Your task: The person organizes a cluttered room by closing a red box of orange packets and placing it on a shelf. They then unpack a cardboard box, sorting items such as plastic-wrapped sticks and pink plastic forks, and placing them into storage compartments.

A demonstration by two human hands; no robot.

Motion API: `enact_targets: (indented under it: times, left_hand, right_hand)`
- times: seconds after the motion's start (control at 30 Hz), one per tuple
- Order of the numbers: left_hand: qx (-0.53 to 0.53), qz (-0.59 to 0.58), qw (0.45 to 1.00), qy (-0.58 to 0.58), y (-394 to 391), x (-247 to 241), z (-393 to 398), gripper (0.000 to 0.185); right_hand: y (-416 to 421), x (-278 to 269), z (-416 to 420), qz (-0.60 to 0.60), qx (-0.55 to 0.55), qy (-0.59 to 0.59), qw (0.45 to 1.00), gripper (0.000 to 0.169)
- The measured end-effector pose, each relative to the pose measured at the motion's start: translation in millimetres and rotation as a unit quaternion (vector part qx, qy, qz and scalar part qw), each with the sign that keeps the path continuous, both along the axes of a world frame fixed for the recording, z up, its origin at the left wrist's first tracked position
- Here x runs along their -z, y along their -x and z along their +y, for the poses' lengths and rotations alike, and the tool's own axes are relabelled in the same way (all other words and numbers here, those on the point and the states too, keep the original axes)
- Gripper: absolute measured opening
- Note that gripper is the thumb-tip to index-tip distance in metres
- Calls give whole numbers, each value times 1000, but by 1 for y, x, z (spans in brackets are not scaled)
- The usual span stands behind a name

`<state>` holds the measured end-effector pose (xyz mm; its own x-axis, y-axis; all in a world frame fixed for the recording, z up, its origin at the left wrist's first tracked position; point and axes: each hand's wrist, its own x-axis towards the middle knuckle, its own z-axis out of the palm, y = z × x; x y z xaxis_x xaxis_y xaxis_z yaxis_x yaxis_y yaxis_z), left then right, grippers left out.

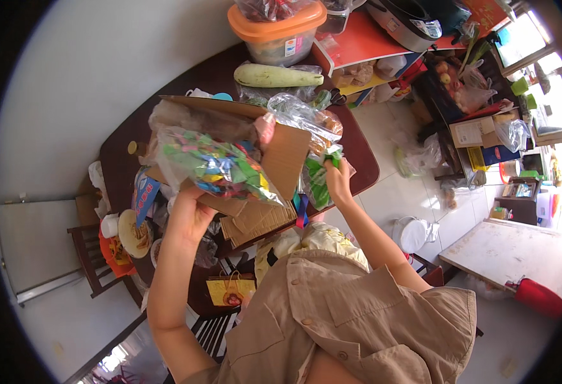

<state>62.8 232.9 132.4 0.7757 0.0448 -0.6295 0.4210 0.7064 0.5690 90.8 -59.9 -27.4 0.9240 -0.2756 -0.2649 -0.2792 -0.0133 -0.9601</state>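
Observation:
My left hand (195, 211) grips the near edge of an open cardboard box (288, 156), tilted above the dark table. A clear plastic bag of colourful small pieces (218, 165) lies across the box's opening, just above that hand. Further clear plastic fills the back of the box. To the right, my right hand (339, 180) holds the top of a clear bag with green contents (317, 180). Beyond it lies a clear bag with brownish contents (329, 122). Flattened cardboard (261, 221) rests at the table's near edge, below the box.
A pale green gourd (278, 77) and an orange-lidded plastic tub (285, 48) stand at the back of the dark table (365, 158). A bowl with food (134, 233) and a blue packet (145, 194) are on the left. A yellow paper bag (230, 290) is below, near a slatted chair.

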Motion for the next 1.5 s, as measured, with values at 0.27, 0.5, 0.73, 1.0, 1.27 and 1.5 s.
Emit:
enact_targets:
  times: [0.27,0.5,0.73,1.0,1.27,1.5]
  left_hand:
    - [12,-2,999,-40,27,12,-38,30]
    - [-8,0,1000,-29,45,20,-60,36]
    - [-41,-51,998,-22,63,25,-89,43]
    - [-72,-1,997,-21,82,33,-93,44]
    - [-81,-14,996,-29,91,25,-100,35]
    - [-80,-18,996,-18,97,21,-105,45]
  right_hand:
    - [-26,49,0,-94,-349,88,928,45]
    - [-4,-61,-37,-181,-125,145,965,43]
    - [39,-192,24,-295,-414,235,828,83]
    - [32,-170,16,-200,-349,49,914,53]
    - [35,-181,-11,-126,-213,-127,960,39]
    - [37,-171,-24,-129,-141,-222,956,45]
